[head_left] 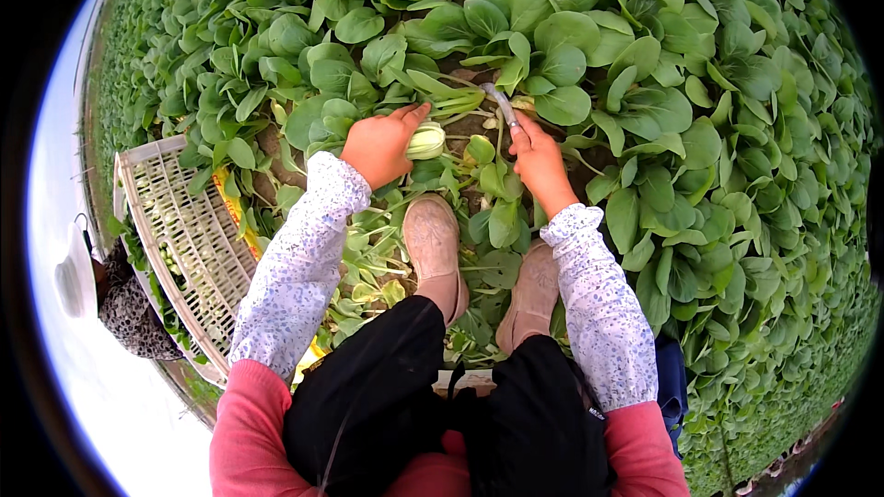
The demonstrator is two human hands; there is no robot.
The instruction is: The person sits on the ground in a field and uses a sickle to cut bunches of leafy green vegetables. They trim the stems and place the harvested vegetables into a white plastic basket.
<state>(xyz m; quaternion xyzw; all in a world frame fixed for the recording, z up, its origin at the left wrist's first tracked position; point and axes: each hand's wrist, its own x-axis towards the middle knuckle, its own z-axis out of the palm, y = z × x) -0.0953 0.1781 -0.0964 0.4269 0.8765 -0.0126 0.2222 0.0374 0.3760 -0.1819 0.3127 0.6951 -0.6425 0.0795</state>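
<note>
My left hand (381, 145) is closed on a cut bok choy (427, 141), its pale ribbed base turned toward my right hand and its leaves lying to the left under my fingers. In my right hand (540, 166) is a small knife (500, 103), gripped by the handle. Its narrow metal blade bends to the left at the tip and reaches the stems of a standing bok choy (451, 101) just beyond both hands. Whether the blade touches those stems I cannot tell. Soil and yellowed leaves (480, 149) show between the hands.
Dense rows of bok choy (663, 101) spread ahead and to the right. A white slatted plastic crate (138, 158) stands at the left, with a yellow bag (230, 202) beside it. Trimmed leaves (378, 267) lie around my shoes (431, 235). Another person (129, 313) is past the crate.
</note>
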